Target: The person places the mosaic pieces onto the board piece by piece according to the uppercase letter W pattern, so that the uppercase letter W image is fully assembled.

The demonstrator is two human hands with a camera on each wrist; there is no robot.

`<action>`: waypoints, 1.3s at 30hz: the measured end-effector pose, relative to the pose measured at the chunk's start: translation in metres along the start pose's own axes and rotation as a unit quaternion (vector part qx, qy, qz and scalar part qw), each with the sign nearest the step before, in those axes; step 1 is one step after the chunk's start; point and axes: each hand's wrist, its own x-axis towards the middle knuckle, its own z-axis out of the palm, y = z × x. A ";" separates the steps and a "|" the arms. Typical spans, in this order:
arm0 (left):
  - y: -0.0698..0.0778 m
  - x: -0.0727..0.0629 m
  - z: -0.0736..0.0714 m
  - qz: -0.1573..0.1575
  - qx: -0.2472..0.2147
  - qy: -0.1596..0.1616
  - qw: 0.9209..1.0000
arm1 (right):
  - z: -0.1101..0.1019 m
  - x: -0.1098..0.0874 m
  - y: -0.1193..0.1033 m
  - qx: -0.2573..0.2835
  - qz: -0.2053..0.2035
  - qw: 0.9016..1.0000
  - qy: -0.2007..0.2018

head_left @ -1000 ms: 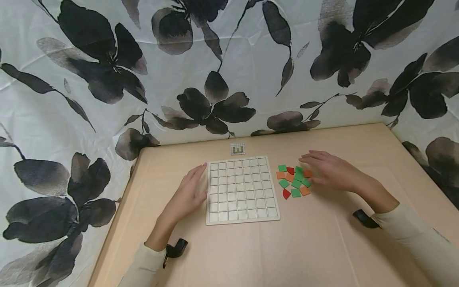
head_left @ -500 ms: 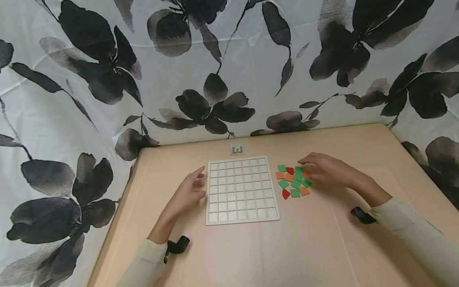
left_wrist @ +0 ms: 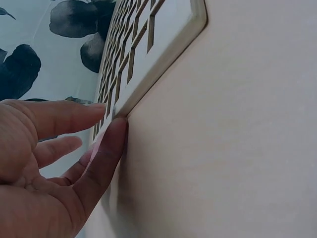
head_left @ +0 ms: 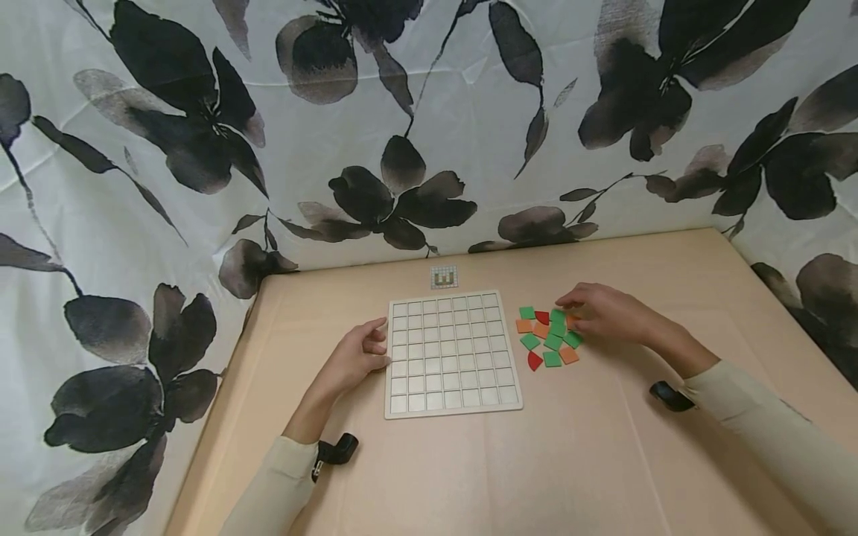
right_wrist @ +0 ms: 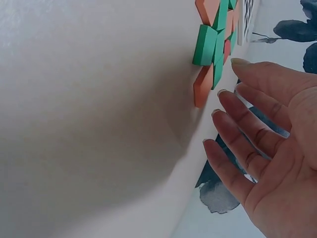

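A white grid board (head_left: 397,411) with rows of square cells lies flat on the table. At its left edge is my left hand (head_left: 351,359); in the left wrist view the thumb tip touches the board's side (left_wrist: 158,74), while the other fingers lie loosely bent beside it. Right of the board is a loose cluster of flat tiles: green squares (head_left: 552,359), orange squares (head_left: 570,355) and red quarter-round pieces (head_left: 534,361). Over the cluster's right side hovers my right hand (head_left: 613,316), partly covering an orange tile. Its fingers (right_wrist: 247,121) are spread and hold nothing.
A small card with a grid pattern (head_left: 444,278) lies behind the board. The light wooden table (head_left: 536,476) ends at a floral cloth (head_left: 429,112) at the back and sides. Each wrist wears a black camera (head_left: 672,396).
My left fingers have bent somewhat and shifted slightly down along the board's edge. My right hand has moved slightly left, over the orange tile. The tiles and board look the same.
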 end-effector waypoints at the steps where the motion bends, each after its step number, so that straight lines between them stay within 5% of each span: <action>1: 0.000 0.000 0.000 -0.002 -0.007 -0.003 1.000 | 0.001 0.001 0.001 0.000 -0.002 1.000 0.001; 16: -0.002 0.005 0.003 0.000 0.014 -0.015 1.000 | 0.011 0.003 0.009 -0.008 -0.017 1.000 0.008; 39: -0.002 0.005 0.002 -0.011 0.012 -0.016 1.000 | 0.017 0.013 0.006 -0.080 0.032 0.996 0.032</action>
